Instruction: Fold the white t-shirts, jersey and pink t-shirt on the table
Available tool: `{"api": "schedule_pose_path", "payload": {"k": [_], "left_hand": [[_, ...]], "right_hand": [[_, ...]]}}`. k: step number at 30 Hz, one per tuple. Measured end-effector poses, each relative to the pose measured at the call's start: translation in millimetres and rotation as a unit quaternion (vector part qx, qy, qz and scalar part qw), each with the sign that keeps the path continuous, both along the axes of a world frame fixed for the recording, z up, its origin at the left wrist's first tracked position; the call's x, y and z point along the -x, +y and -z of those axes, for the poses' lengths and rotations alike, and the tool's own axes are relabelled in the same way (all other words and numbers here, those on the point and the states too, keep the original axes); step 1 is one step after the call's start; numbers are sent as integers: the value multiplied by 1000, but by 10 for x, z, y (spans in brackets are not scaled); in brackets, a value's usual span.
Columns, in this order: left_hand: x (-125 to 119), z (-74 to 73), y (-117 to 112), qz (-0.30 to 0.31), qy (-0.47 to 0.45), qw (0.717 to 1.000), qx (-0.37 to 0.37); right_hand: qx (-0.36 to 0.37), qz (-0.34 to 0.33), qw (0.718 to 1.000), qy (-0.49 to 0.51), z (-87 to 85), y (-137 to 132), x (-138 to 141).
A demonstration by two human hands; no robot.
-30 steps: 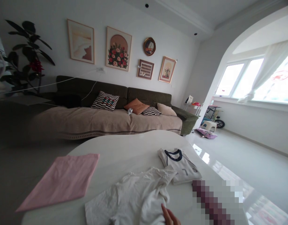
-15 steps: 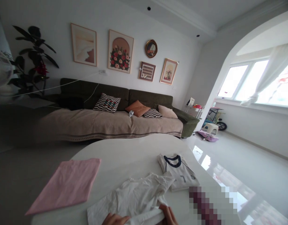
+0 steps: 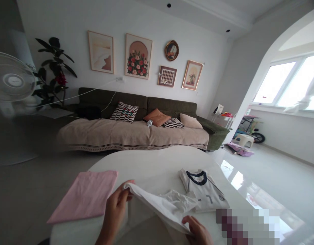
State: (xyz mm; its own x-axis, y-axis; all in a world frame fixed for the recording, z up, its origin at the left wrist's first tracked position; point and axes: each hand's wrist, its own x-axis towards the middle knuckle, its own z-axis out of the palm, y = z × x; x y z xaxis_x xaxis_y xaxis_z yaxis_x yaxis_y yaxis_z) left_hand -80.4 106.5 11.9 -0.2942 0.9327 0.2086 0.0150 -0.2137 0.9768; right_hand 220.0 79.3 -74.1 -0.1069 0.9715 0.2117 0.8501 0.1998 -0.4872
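Both my hands grip a white garment [image 3: 162,207] and hold it lifted over the near edge of a white round table [image 3: 151,163]. My left hand [image 3: 117,207] pinches one edge of the cloth, raised at the left. My right hand [image 3: 199,231] clasps the lower edge at the bottom right. The far part of the garment still lies crumpled on the tabletop. A folded pink cloth [image 3: 86,195] lies to the left. A folded white shirt with a navy collar [image 3: 204,190] lies to the right.
A dark green sofa [image 3: 136,126] with a beige cover and several cushions stands behind the table. A standing fan [image 3: 12,80] and a potted plant [image 3: 54,71] are at the left. Glossy floor leads right to an archway with a stool [image 3: 243,139].
My left hand came into view and took the garment's edge. Both hands lifted the white garment off the table and stretched it between them. The view shifted left.
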Motion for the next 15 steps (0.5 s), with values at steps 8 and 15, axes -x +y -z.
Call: {"api": "schedule_pose_path", "payload": {"k": [8,15], "left_hand": [[15,-640,664,-89,8,985,-146],[225,-1192,898,-123,5,974,-191]], "right_hand": [[-108,83,991,-2,-929,127,-602],[-164,95,964,188,-1938,153,-638]]}}
